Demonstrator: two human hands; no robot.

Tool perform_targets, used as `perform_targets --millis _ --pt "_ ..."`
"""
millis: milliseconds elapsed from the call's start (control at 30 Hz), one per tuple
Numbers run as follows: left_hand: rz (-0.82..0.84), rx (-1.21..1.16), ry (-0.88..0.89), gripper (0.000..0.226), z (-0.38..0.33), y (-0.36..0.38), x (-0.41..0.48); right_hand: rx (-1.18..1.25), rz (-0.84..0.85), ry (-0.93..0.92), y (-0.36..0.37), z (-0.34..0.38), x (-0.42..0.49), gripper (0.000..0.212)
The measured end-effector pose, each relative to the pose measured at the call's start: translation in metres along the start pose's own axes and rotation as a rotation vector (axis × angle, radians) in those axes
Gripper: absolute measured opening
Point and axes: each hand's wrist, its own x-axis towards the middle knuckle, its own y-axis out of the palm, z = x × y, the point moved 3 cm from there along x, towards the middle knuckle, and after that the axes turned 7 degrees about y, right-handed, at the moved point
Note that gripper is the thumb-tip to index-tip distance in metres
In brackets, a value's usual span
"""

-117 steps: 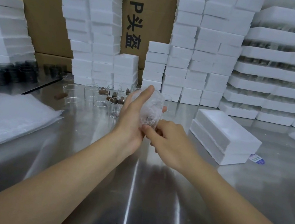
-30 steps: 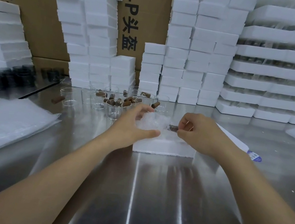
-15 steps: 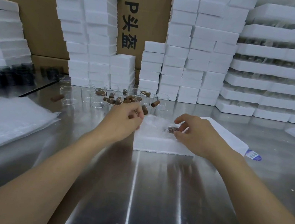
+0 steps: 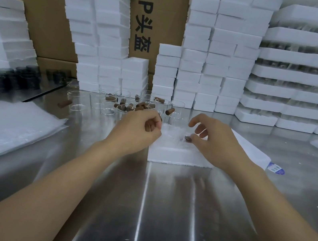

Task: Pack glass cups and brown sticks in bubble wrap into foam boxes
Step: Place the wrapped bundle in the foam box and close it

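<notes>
Desk [image 4: 160,204] carries the open foam box [image 4: 171,156] directly beneath both sets of fingers. The bubble-wrapped cup [image 4: 169,133] lies in the box between the hands. The left hand [image 4: 138,132] has fingers curled against its left end; whether they grip cannot be told. The right hand [image 4: 215,145] pinches the brown stick [image 4: 187,139] at the right end. Risk: loose wrap lets the stick slip out.

Foam box [image 4: 177,157] interior mostly hidden
</notes>
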Motion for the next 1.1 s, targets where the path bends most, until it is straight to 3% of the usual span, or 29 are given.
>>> perform_targets --millis 100,233,333,400,500,567,667,767,867,933,1033,1100 --pt "0.062 0.018 0.012 0.009 0.0 0.004 0.001 -0.031 0.062 -0.067 0.007 0.006 -0.003 0.017" --pt "-0.008 0.054 0.008 0.013 0.002 0.0 0.002 -0.053 0.045 -0.024 -0.001 0.001 -0.001 0.014" --pt "-0.041 0.096 0.055 0.029 0.001 0.003 0.001 -0.076 -0.073 0.088 -0.017 -0.017 0.005 0.02" --pt "0.043 0.167 0.086 0.045 -0.001 0.011 -0.001 -0.162 -0.125 0.218 -0.022 -0.036 0.008 0.028" --pt "0.172 0.18 0.087 0.046 -0.001 0.025 -0.006 -0.312 -0.033 0.391 -0.013 -0.06 0.007 0.042" --pt "0.174 0.168 0.082 0.046 -0.002 0.028 -0.008 -0.347 -0.001 0.436 -0.003 -0.07 0.005 0.039" --pt "0.174 0.181 0.083 0.045 -0.004 0.027 -0.009 -0.451 -0.085 0.437 -0.005 -0.072 0.006 0.03" --pt "0.163 0.187 0.084 0.045 -0.005 0.027 -0.01 -0.494 -0.282 0.303 -0.021 -0.053 0.008 0.027" --pt "0.162 0.188 0.079 0.048 -0.005 0.028 -0.01 -0.194 -0.456 0.059 -0.041 -0.014 0.003 0.019" --pt "0.142 0.15 0.05 0.052 -0.003 0.028 -0.009 0.109 -0.467 -0.069 -0.053 0.012 -0.003 0.028" --pt "0.025 -0.001 -0.006 0.049 -0.001 0.026 -0.003 0.864 -0.251 -0.08 -0.058 0.031 -0.007 0.032" --pt "-0.088 -0.142 -0.051 0.065 -0.003 0.024 0.0 1.266 0.026 0.084 -0.051 0.029 -0.004 0.022"
